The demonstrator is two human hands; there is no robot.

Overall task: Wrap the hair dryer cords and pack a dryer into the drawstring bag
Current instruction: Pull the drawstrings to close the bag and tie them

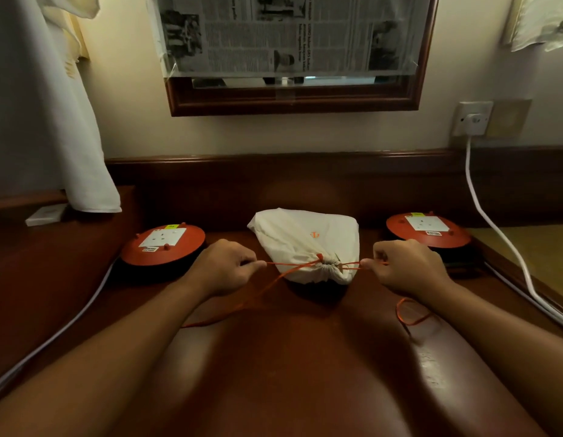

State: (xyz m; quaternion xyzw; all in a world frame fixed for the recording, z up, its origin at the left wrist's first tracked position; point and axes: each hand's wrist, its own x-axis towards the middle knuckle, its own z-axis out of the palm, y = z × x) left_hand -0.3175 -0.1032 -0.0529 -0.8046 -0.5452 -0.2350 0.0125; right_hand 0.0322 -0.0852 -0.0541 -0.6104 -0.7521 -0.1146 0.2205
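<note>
A bulging white drawstring bag [308,244] lies mid-table [289,357], its neck gathered tight and its contents hidden. The left hand [223,268] and right hand [406,268], either side of the neck, each pinch the taut orange drawstring [286,272]. A red socket reel [162,247] sits beside each hand.

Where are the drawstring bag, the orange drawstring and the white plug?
drawstring bag [305,244], head view, middle of its white cloth.
orange drawstring [280,264], head view, taut stretch left of the gathered mouth.
white plug [474,120], head view, centre of its face.
</note>
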